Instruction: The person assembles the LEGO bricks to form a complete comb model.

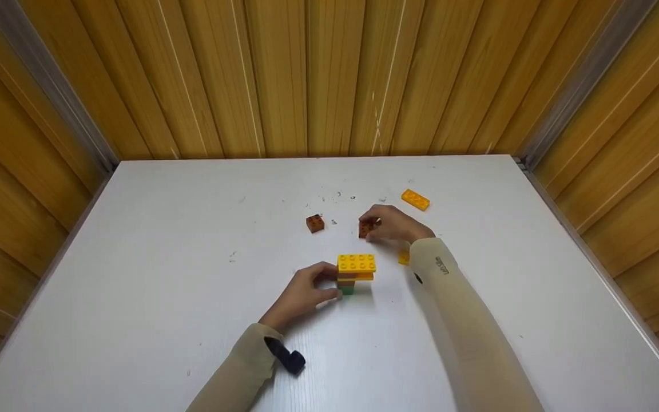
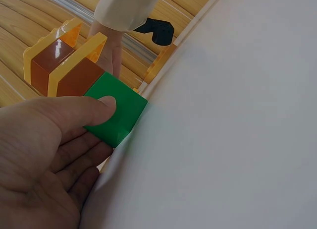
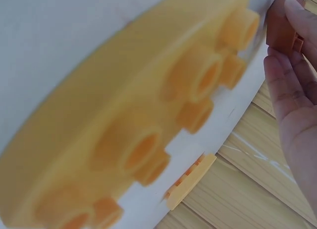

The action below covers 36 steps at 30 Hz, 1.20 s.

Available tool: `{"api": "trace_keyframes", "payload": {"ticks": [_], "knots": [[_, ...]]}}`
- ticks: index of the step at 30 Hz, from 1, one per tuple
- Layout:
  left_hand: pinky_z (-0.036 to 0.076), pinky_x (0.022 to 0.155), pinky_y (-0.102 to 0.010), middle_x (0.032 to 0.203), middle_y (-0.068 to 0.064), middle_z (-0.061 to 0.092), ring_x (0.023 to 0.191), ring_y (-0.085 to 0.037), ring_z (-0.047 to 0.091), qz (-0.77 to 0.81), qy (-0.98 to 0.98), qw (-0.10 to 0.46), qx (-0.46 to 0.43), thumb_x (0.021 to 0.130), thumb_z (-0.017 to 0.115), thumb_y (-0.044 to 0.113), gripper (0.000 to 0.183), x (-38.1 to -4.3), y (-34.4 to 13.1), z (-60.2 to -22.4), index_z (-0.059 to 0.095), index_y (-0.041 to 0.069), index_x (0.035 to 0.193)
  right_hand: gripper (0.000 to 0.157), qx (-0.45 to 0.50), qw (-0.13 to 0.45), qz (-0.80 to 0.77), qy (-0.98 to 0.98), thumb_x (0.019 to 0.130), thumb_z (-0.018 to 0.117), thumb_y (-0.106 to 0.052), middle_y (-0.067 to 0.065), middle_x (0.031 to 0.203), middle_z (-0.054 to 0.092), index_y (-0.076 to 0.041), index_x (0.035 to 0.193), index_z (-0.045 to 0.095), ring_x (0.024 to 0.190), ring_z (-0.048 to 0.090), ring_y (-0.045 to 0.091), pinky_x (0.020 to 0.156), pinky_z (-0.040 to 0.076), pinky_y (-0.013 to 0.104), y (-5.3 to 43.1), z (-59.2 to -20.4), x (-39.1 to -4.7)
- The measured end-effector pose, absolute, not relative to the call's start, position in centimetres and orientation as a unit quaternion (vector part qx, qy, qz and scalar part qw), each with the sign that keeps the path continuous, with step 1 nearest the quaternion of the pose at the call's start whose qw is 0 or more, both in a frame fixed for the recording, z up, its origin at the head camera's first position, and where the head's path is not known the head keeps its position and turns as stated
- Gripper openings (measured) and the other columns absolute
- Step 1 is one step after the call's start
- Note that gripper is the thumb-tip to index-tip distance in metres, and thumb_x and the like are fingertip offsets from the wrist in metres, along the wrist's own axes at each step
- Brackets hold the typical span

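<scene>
In the head view a stack of toy building bricks stands upright on the table, near its middle. It has a green brick at the bottom, then brown bricks alternating with yellow plates that jut out to the right. My left hand holds the stack low down, its thumb on the green brick's side. Farther back, my right hand pinches a brown brick between thumb and fingers, at the table surface. A second brown brick lies to the left of the right hand, apart from it.
A yellow plate lies behind the right hand. Another yellow plate, partly hidden by the right sleeve, looms large and blurred in the right wrist view. The white table is bounded by wood-look panels at the back and sides.
</scene>
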<state>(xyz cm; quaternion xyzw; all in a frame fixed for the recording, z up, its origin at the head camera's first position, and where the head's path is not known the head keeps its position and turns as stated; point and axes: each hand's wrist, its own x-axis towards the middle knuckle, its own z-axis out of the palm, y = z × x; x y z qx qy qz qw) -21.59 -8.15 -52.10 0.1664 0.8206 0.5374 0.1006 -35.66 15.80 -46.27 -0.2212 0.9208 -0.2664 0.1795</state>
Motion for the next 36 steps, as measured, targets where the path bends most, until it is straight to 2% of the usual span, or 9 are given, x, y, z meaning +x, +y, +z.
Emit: {"api": "trace_keyframes", "payload": {"ticks": [12,21,36], "knots": [[0.042,0.104,-0.039,0.120,0.001,0.065,0.114,-0.017,0.057,0.536,0.822,0.103,0.163,0.084,0.073,0.015,0.036,-21.6,-8.2,-52.2,0.062,0.016,0.119,0.041,-0.226,0.175,-0.278,0.917,0.086,0.071,-0.012,0.005,0.119,0.060,-0.010,0.126,0.063,0.111,0.053,0.024,0.105,0.042,0.043,16.4,-46.0,-35.3],[0.043,0.103,-0.040,0.118,-0.002,0.065,0.112,-0.019,0.058,0.543,0.816,0.101,0.170,0.084,0.073,0.015,0.035,-21.6,-8.2,-52.2,0.062,0.016,0.117,0.041,-0.275,0.155,-0.274,0.909,0.086,0.070,-0.007,0.008,0.114,0.062,-0.004,0.126,0.062,0.110,0.055,0.025,0.104,0.044,0.044,16.5,-45.1,-35.0],[0.042,0.105,-0.040,0.121,0.000,0.064,0.114,-0.017,0.057,0.533,0.824,0.109,0.162,0.085,0.072,0.016,0.037,-21.7,-8.2,-52.1,0.062,0.015,0.120,0.041,-0.320,0.134,-0.260,0.901,0.086,0.070,-0.009,0.009,0.114,0.061,-0.003,0.126,0.062,0.109,0.055,0.026,0.101,0.045,0.045,16.7,-43.4,-33.8]]}}
